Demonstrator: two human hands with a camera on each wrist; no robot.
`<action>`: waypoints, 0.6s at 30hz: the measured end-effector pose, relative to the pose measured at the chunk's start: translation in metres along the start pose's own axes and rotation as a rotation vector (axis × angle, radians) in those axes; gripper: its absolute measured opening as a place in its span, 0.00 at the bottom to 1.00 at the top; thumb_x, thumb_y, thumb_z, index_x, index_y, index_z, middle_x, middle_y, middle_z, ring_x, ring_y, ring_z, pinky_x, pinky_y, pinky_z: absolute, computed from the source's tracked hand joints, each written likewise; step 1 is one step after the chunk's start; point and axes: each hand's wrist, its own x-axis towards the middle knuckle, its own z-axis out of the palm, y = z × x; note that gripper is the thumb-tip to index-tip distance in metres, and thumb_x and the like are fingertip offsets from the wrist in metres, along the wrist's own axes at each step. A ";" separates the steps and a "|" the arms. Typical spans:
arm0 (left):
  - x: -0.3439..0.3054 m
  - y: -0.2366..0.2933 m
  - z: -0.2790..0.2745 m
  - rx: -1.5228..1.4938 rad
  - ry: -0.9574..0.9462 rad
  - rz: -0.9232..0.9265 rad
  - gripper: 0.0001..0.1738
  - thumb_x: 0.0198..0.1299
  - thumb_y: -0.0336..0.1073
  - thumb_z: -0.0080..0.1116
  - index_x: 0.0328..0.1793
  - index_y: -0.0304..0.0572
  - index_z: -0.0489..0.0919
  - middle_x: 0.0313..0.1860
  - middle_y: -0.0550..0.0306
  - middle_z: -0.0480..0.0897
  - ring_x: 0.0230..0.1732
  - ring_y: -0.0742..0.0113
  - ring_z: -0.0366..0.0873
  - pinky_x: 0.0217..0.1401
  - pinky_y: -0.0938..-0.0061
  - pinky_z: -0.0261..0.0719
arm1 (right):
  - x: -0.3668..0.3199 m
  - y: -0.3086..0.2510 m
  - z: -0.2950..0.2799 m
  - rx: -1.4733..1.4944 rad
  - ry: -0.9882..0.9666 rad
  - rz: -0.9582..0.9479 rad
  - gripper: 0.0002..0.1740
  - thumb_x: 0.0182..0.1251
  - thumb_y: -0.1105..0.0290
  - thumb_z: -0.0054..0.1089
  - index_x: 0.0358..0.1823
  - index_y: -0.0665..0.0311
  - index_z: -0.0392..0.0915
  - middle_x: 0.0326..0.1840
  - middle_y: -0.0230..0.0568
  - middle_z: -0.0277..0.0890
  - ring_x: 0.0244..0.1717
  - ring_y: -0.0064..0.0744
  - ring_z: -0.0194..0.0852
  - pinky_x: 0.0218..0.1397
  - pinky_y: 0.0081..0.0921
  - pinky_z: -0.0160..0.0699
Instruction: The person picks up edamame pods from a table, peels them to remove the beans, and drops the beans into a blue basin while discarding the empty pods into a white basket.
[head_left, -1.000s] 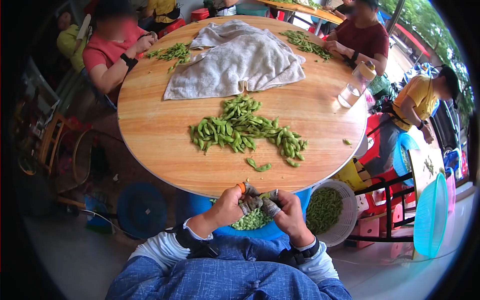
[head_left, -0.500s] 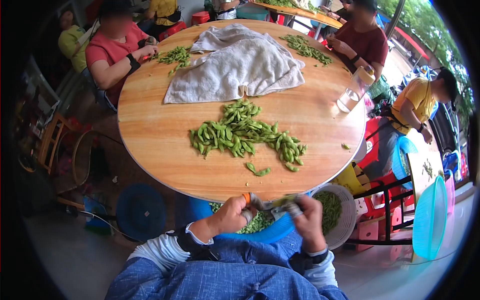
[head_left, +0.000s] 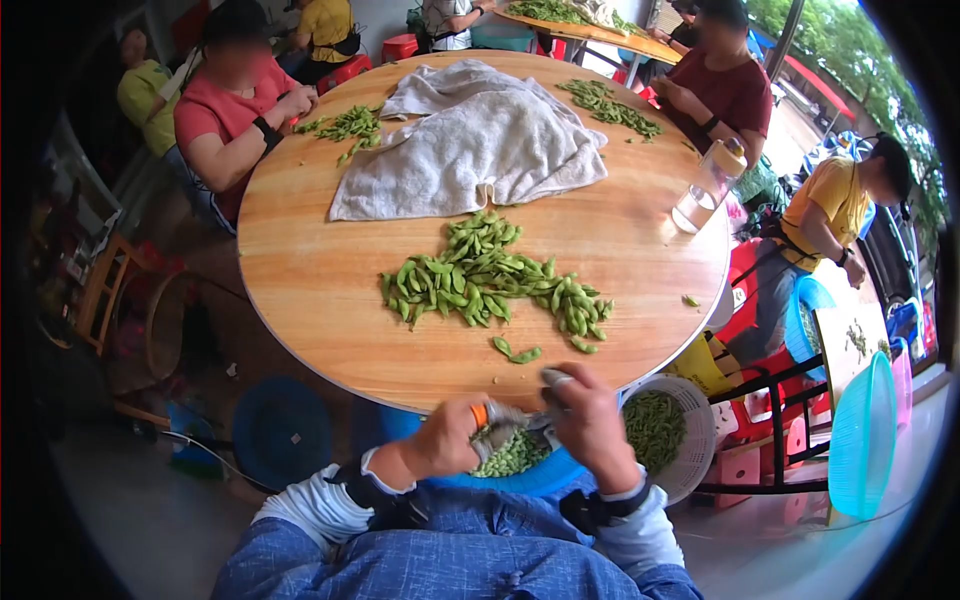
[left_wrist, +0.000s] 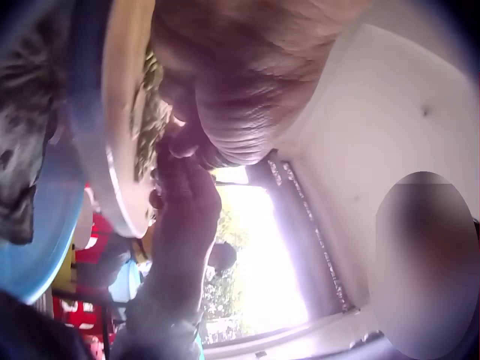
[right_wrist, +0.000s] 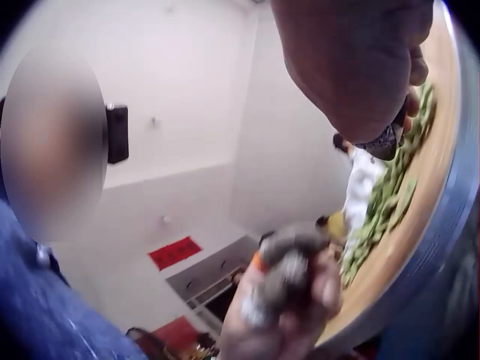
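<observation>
Both hands are over the table's near edge in the head view, above a blue basin (head_left: 545, 476) of shelled green beans (head_left: 512, 455). The left hand (head_left: 447, 437) has grey-wrapped fingertips and an orange band; in the right wrist view the left hand (right_wrist: 277, 300) shows bent fingers, blurred. Slightly higher stands the right hand (head_left: 590, 425), apart from the left, its fingers bent and its wrapped thumb or finger raised. Whether either hand holds a pod is hidden by blur and overlap. Green pods (head_left: 480, 280) lie piled on the round wooden table (head_left: 320, 300), two nearer the edge.
A grey-white towel (head_left: 480, 140) covers the table's far middle. A bottle (head_left: 710, 187) stands at the right. Beside the basin is a white basket (head_left: 697, 440) of pods. A dark blue tub (head_left: 283, 432) is at lower left. Several people sit around, two at this table.
The right hand has moved up and slightly left from beside the basin, after parting from the left hand. The left hand has shifted slightly down. The view of the table has shifted a little.
</observation>
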 end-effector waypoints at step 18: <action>0.103 -0.062 -0.048 0.937 -0.015 0.158 0.06 0.40 0.27 0.53 0.28 0.38 0.75 0.28 0.52 0.74 0.35 0.54 0.72 0.34 0.65 0.71 | -0.069 0.071 -0.088 -0.441 0.427 0.252 0.14 0.42 0.83 0.53 0.36 0.70 0.74 0.42 0.50 0.70 0.43 0.46 0.68 0.46 0.30 0.68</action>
